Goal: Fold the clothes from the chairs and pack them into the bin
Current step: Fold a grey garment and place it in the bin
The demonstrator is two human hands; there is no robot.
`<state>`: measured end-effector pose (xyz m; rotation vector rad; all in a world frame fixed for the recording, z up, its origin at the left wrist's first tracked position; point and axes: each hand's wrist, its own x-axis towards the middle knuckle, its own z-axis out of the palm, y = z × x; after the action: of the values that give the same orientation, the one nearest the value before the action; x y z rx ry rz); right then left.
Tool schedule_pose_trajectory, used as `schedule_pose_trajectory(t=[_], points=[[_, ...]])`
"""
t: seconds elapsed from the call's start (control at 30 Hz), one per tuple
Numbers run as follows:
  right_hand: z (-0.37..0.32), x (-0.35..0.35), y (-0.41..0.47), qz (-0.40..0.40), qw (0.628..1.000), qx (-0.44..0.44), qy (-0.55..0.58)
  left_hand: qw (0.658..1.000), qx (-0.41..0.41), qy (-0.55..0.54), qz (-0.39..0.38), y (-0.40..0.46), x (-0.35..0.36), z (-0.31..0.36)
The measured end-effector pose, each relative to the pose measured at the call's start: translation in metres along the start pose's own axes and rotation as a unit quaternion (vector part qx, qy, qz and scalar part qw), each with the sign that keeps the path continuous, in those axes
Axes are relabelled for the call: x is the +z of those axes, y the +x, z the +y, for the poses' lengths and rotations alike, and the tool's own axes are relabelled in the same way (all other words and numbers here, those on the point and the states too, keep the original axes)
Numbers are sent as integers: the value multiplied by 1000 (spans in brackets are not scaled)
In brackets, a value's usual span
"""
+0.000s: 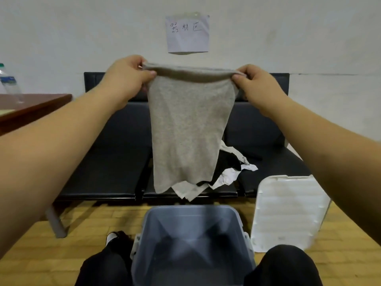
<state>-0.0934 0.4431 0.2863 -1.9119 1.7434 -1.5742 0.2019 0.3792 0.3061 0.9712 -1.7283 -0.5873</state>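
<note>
Below, bin (191,240) (grey) holds nothing; hands pinch garment (185,131).

The left hand (125,77) and right hand (252,81) pinch the top corners of a grey garment (186,129), which hangs between them with its top edge folded over. Behind its lower end, clothes (224,172) in white and black lie heaped on dark chairs (107,157). Directly beneath the hands stands an open grey bin (191,240), between the person's knees. Its white lid (288,211) leans below the right forearm. Left of the left arm are a table (31,108) and a bottle (9,83); above the hands a paper (187,34) is on the wall.
</note>
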Motion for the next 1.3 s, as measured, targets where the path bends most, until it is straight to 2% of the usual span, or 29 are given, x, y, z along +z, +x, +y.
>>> schedule_pose_trajectory(t=[0.07, 0.17, 0.23, 0.3, 0.37, 0.47, 0.6, 0.77, 1.1, 1.3], points=[[4, 7, 7, 11, 999, -6, 34, 1000, -6, -8, -1, 6, 3, -2], [29, 34, -6, -97, 994, 24, -46, 989, -88, 44, -112, -9, 20, -36], [54, 49, -16, -139, 985, 75, -69, 978, -149, 50, -141, -19, 30, -61], [74, 56, -17, -127, 984, 124, -9, 971, -197, -16, -136, -22, 36, -78], [86, 63, -14, -119, 972, 176, 103, 962, -226, -65, -137, -21, 42, -87], [97, 73, -14, -116, 947, 203, 219, 946, -250, -142, -152, -20, 56, -97], [110, 81, -15, -102, 931, 217, 275, 929, -268, -213, -143, -14, 66, -111], [131, 89, -9, -108, 921, 223, 299, 920, -284, -241, -118, 1, 78, -135], [194, 132, 72, -115, 914, 260, 290, 937, -268, -187, -123, 87, 122, -191], [250, 170, 125, -99, 916, 273, 276, 943, -277, -170, -76, 150, 169, -245]])
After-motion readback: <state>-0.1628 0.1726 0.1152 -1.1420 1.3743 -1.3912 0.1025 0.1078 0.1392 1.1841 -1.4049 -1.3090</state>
